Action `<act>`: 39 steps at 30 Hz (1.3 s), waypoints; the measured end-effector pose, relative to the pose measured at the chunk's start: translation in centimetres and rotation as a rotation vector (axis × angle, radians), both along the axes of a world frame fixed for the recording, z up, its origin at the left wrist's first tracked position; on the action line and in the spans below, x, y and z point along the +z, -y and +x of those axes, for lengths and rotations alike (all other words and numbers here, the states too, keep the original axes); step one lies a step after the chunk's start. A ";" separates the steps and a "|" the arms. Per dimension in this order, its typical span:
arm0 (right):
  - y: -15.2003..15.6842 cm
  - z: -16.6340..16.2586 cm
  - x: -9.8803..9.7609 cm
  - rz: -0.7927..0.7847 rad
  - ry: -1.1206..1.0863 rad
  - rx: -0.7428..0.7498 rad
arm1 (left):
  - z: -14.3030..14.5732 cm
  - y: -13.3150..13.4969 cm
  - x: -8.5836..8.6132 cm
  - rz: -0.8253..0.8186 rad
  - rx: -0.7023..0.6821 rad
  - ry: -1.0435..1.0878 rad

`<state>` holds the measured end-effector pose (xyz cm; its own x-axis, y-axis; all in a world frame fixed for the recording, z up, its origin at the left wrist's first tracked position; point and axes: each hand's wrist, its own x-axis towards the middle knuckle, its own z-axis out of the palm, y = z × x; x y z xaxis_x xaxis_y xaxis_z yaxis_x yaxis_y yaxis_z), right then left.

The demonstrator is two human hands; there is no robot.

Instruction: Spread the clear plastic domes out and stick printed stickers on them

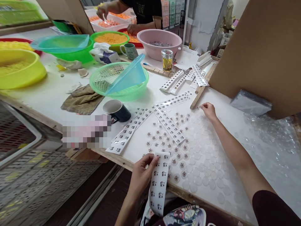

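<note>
My left hand (146, 169) is closed on a strip of stickers (160, 179), pinching its upper end between thumb and fingers. The white strip carries small dark printed figures and hangs past the table's front edge. Farther right, my right hand (208, 110) is pinched over the table, with a tiny printed sticker (199, 107) at its fingertips. Below it spread many clear round discs (207, 163). Discs with a printed figure in the middle (178, 156) lie to their left. More sticker strips (169, 125) lie across the table, one overlapping the printed discs.
A dark mug (121, 112), a brown cloth (82, 99) and a green colander (119, 94) stand left. A glass (167, 60) and a pink basin (160, 36) are behind. Cardboard (261, 59) leans right above clear plastic pieces (270, 141). Across the table, a person's hands (102, 12) work over trays.
</note>
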<state>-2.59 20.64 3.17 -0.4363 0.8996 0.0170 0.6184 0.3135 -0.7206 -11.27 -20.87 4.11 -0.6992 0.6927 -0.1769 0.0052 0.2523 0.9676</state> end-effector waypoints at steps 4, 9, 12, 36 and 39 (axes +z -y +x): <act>0.5 -0.1 -0.3 -0.089 0.059 0.055 | 0.1 -0.2 0.3 0.020 -0.018 -0.001; 1.4 -1.0 -0.6 -0.042 0.157 0.045 | 0.2 -0.1 0.5 0.034 -0.010 -0.015; 1.7 -1.3 -0.4 0.012 0.221 0.047 | 0.2 -0.1 0.5 0.044 0.007 -0.037; 22.7 2.8 5.2 -0.471 -0.239 0.733 | 1.5 -1.4 2.1 0.084 0.076 -0.173; 23.2 2.7 5.2 -0.489 -0.262 0.733 | 1.4 -1.4 1.9 0.113 0.065 -0.126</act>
